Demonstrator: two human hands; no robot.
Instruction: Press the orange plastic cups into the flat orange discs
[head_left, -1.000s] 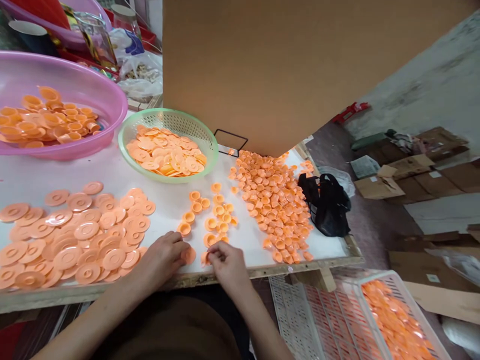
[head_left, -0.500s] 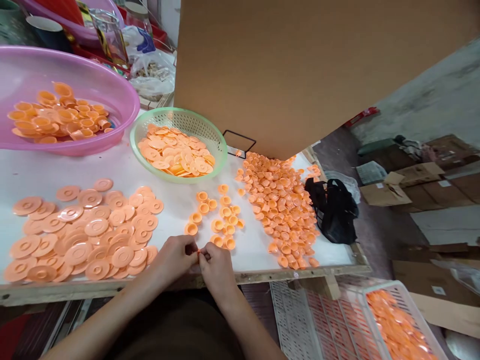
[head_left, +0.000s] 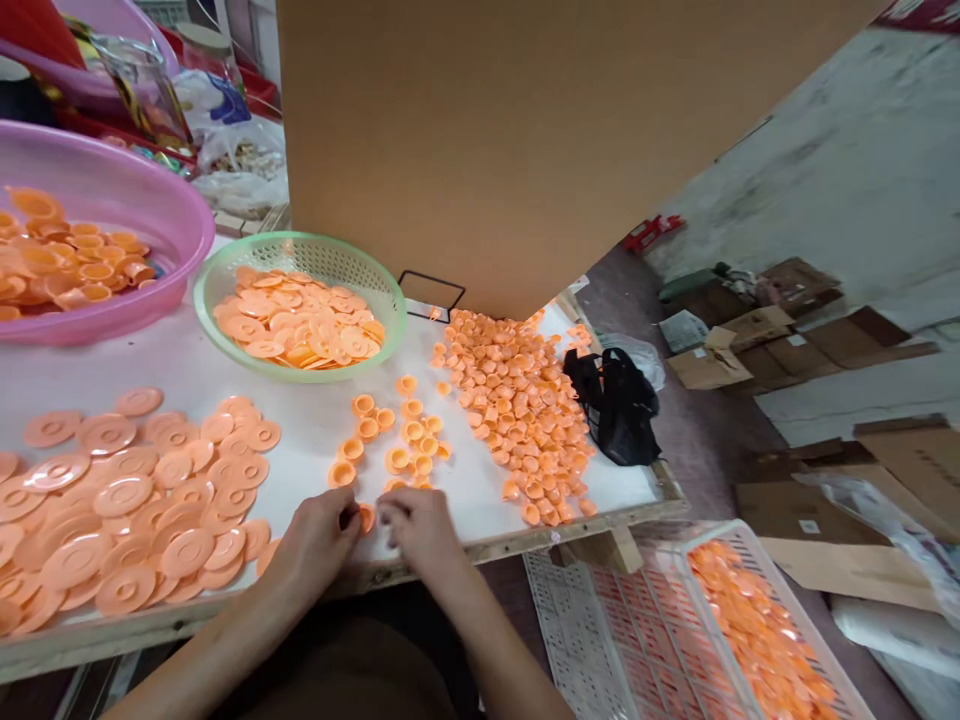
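Close to the table's front edge, my left hand [head_left: 319, 540] is curled, its thumb and fingers closed at the side of a small orange plastic cup [head_left: 366, 518]. My right hand [head_left: 421, 528] is just to the right of that cup, fingers bent but apart, with nothing visible in them. Beyond my hands lies a loose group of small orange cups [head_left: 413, 431], mostly hollow side up. Left of my left hand spreads a layer of flat orange discs [head_left: 124, 495] with raised rings. A large heap of small orange cup pieces [head_left: 517, 400] lies to the right.
A green basket [head_left: 397, 335] of orange discs and a pink basin [head_left: 184, 235] of orange cups stand at the back left. A large cardboard box [head_left: 487, 150] rises behind. A black bag [head_left: 622, 415] lies at the right edge; a white crate [head_left: 750, 540] of orange pieces stands below.
My hands were together, fingertips meeting at a small orange piece. Now they are apart, with an orange cup showing between them. The view has turned right.
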